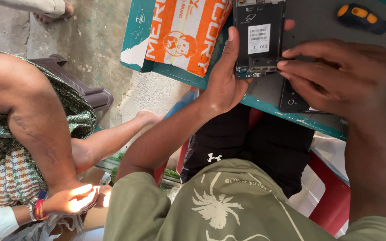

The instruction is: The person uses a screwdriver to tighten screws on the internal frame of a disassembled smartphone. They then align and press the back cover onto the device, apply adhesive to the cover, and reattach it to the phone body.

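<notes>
My left hand (225,78) grips a black phone (259,38) with its back cover off, the inner frame and a white label showing. My right hand (336,76) comes in from the right, with its fingertips pressed on the phone's lower right corner. Under my right hand a black phone back cover (291,100) lies flat on the grey mat (318,22) near the table's front edge. A screwdriver with an orange and black handle (362,18) rests on the mat at the far right.
An orange and white printed bag (184,31) lies on the green table (135,40) at the left. A red plastic chair (331,196) is under me. Another person in a patterned garment (5,147) sits at the left, an arm reaching down.
</notes>
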